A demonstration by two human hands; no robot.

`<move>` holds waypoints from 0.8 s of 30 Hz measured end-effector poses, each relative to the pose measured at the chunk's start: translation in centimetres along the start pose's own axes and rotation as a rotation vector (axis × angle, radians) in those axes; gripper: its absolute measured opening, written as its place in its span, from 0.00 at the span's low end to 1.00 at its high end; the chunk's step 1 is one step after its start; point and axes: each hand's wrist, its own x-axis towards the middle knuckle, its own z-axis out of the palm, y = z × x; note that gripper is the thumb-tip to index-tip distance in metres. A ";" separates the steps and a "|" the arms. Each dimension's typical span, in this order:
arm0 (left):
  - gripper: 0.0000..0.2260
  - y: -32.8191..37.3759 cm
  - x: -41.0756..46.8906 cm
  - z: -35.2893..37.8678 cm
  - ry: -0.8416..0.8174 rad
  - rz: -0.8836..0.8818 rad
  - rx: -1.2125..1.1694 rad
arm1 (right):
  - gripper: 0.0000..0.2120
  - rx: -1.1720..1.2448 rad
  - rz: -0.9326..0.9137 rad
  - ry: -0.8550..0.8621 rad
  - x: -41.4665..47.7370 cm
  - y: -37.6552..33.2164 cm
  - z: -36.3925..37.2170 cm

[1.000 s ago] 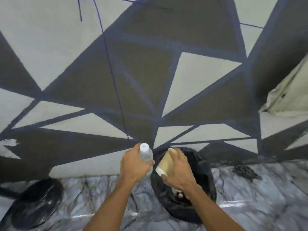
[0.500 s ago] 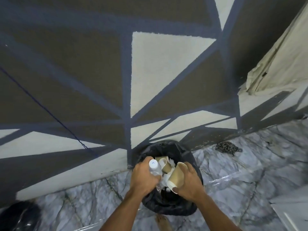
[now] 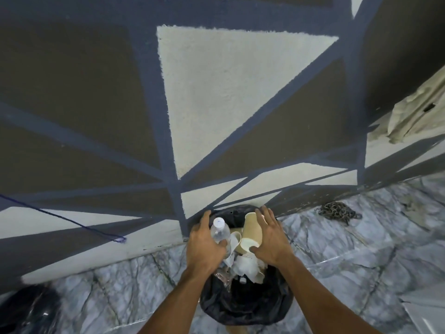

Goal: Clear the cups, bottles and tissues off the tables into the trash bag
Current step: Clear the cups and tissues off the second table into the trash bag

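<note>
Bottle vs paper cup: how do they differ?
The bottle is clear, white-capped; the paper cup is tan. The bottle's cap points away; the cup's white end faces the camera. The left hand holds the bottle; the right hand is spread beside the cup. Both are over the trash bag.

The clear bottle [image 3: 220, 231] with its white cap sits in your left grip [image 3: 204, 247], cap pointing away from you toward the wall and your thumb lying across its body. The tan paper cup [image 3: 251, 231] rests against the straight, spread fingers of your right grip [image 3: 271, 239], its white end turned toward you and your thumb touching that end. Both hang directly over the open mouth of the black trash bag [image 3: 240, 307], which stands on the marble floor against the wall. Inside it you can see more tan cups [image 3: 237, 239] and crumpled white tissues [image 3: 248, 263] piled near the top.
</note>
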 end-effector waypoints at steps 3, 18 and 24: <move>0.39 -0.2 0.6 -0.1 0.008 -0.019 -0.003 | 0.43 0.032 0.013 -0.022 0.8 0.0 0.1; 0.27 -7.6 -6.4 -5.2 0.071 -0.178 -0.050 | 0.11 0.169 -0.297 -0.170 -2.9 -12.4 3.7; 0.25 -14.2 -14.4 -13.0 0.317 -0.319 -0.042 | 0.14 0.212 -0.672 -0.258 -7.3 -25.4 5.6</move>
